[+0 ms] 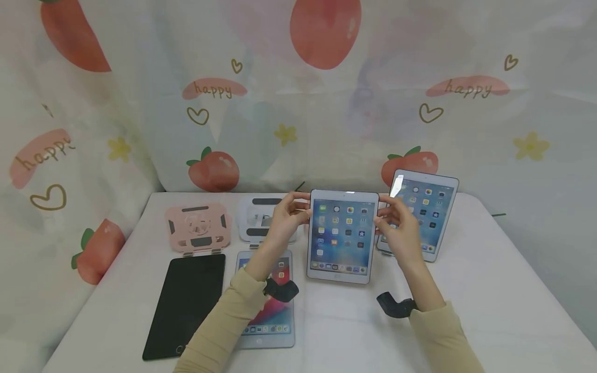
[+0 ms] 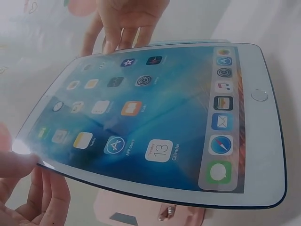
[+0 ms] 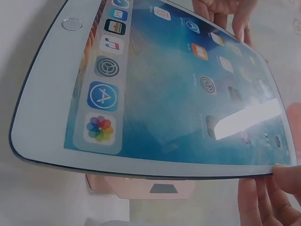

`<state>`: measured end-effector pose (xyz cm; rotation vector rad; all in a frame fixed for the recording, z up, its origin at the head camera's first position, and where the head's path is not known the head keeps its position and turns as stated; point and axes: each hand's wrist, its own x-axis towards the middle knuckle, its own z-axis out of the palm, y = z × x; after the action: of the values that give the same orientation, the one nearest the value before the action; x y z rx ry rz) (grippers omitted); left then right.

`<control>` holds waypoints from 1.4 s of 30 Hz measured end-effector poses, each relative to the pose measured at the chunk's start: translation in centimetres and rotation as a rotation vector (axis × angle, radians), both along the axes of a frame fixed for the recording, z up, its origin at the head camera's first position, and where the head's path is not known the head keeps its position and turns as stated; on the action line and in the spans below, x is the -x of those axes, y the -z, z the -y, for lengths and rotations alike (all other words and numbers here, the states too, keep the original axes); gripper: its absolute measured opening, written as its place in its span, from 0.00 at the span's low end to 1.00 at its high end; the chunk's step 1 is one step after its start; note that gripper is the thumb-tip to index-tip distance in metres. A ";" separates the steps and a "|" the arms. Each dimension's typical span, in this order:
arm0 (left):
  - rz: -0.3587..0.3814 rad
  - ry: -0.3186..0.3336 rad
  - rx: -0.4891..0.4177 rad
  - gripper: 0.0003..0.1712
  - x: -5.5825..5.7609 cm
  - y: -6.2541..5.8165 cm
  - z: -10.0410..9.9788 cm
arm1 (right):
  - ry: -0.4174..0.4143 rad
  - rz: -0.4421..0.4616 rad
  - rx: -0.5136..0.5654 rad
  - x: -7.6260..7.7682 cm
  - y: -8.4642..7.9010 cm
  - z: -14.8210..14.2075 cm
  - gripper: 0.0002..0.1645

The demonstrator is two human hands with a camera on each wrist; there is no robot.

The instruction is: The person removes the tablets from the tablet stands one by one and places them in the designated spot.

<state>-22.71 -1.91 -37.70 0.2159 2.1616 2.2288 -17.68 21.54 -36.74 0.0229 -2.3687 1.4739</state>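
Both hands hold a tablet upright, its lit screen of app icons facing me. My left hand pinches the upper left edge, thumb at the front and fingers behind; in the left wrist view this hand is at lower left. My right hand pinches the upper right edge the same way, as that hand shows in the right wrist view. Behind the tablet, mostly hidden by it, a pink stand shows in the right wrist view.
Another lit tablet leans back at the right. At the left, a dark tablet and a white lit tablet lie flat, before a pink stand and a white stand. A printed curtain hangs behind the white table.
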 end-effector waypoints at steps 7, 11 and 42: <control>0.076 0.019 -0.011 0.18 -1.0 0.7 0.1 | -0.006 0.039 -0.009 -0.8 0.4 0.1 0.26; 0.096 0.026 -0.026 0.18 -1.5 1.0 0.2 | -0.010 0.065 -0.017 -1.2 0.6 0.1 0.26; 0.192 0.042 0.025 0.19 -3.1 3.6 0.8 | -0.139 0.239 0.026 -2.0 2.7 -0.8 0.27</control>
<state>-19.57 -2.68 -41.29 0.0443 2.0646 2.1032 -15.69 22.39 -39.41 0.0044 -2.5814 1.6541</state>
